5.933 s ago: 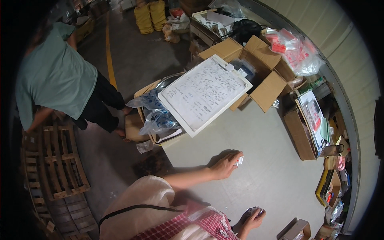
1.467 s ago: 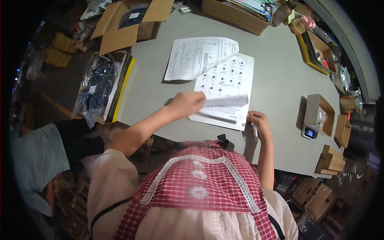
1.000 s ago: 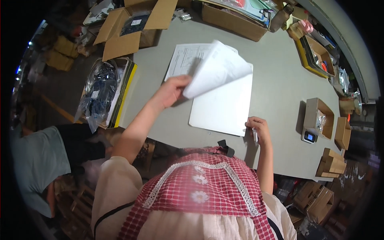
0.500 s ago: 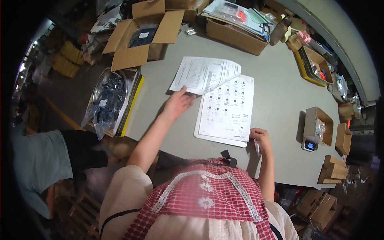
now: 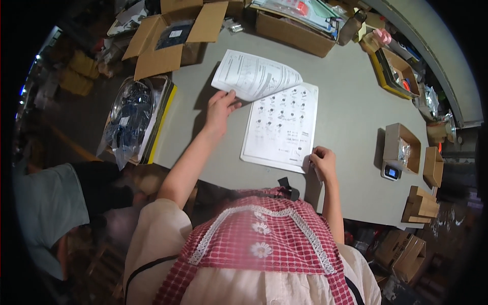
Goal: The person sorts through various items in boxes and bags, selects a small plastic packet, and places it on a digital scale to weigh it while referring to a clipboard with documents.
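Note:
A stapled stack of printed sheets (image 5: pixel 284 137) lies on the grey table. Its top page (image 5: pixel 256 73) is folded back to the upper left, curled and partly raised. At that page's lower left edge is my left hand (image 5: pixel 218 112), fingers apart, fingertips touching the paper. My right hand (image 5: pixel 324 162) is closed at the stack's lower right corner, thumb and forefinger bent against the paper edge. A small white object (image 5: pixel 318 176) sticks out below its fingers; its kind is not clear.
An open carton (image 5: pixel 207 23) with dark bagged goods stands back left, above a yellow-edged box of bagged dark parts (image 5: pixel 165 119). A carton of papers (image 5: pixel 295 34) is at the back. Small boxes (image 5: pixel 394 142) and a small device with a screen (image 5: pixel 391 172) line the right. A person (image 5: pixel 48 203) is at left.
My left hand has moved up to the edge of the turned page. The right hand has shifted onto the stack's corner. The whole view has shifted slightly.

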### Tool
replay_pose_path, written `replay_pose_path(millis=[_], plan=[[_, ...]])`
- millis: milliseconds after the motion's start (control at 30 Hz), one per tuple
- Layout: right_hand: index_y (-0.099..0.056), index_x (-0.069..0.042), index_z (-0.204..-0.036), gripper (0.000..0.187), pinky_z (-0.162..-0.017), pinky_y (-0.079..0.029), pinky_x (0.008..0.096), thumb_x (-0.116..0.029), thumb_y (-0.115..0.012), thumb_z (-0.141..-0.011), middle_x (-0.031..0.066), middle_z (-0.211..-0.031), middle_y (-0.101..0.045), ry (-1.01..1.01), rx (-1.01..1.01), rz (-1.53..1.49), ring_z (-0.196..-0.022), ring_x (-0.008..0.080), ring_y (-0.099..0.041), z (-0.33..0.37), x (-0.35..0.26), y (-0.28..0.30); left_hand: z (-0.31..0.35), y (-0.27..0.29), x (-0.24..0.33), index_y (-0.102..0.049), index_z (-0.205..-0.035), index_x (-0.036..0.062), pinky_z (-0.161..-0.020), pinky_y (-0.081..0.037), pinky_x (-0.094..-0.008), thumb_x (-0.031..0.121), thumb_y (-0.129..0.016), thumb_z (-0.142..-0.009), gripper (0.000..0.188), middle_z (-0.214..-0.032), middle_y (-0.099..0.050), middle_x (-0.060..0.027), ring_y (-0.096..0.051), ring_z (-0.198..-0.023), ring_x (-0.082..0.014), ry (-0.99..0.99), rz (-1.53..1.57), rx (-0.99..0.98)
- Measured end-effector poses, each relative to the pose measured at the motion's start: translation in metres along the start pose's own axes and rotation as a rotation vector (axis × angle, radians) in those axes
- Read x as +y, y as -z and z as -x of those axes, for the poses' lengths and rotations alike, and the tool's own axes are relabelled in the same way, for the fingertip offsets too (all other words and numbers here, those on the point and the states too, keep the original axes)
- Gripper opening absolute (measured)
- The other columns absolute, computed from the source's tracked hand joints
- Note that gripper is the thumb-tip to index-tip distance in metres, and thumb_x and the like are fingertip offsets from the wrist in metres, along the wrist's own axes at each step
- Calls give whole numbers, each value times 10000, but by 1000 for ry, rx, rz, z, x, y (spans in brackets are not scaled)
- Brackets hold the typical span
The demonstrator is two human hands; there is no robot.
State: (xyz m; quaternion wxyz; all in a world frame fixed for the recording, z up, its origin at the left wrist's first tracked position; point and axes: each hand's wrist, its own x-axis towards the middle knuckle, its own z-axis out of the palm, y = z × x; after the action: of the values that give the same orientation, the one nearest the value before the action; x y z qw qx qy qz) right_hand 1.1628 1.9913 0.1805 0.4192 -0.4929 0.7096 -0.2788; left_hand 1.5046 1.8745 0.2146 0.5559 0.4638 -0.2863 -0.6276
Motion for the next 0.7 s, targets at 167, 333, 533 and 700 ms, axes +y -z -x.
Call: replay_pose_path(millis=[167, 333, 533, 700], plan=[[-635, 49, -718, 127, -524, -465, 270, -73, -599, -716, 65, -590, -606, -16, 21, 17, -533, 113, -577, 3, -1, -2, 1, -3, 2, -632, -1041, -28, -811, -495, -281, 147, -607, -935, 206, -996, -650, -59, -592, -890, -145, -34, -40, -17], [-633, 48, -720, 118, -528, -464, 269, -65, -598, -722, 56, -601, -607, -37, -10, -17, -544, 106, -568, 0, 1, 3, 7, -5, -2, -652, -1034, -40, -794, -491, -269, 153, -609, -938, 220, -950, -672, -31, -597, -825, -113, -197, -252, -88], [-651, 48, -744, 144, -549, -472, 288, -90, -614, -734, 86, -624, -623, -50, -8, 17, -571, 123, -576, -1, 2, 3, 2, 3, -6, -651, -1072, -17, -808, -502, -282, 142, -570, -955, 212, -1005, -667, -47, -611, -890, -131, -162, -259, -131], [-664, 19, -901, 204, -568, -476, 353, -131, -619, -770, 132, -616, -599, 192, 201, 839, -569, 227, -593, -1, -1, 4, -6, 3, -9, -590, -1186, 20, -825, -502, -307, 147, -527, -978, 251, -1102, -636, -60, -609, -978, -164, 41, -111, -14]])
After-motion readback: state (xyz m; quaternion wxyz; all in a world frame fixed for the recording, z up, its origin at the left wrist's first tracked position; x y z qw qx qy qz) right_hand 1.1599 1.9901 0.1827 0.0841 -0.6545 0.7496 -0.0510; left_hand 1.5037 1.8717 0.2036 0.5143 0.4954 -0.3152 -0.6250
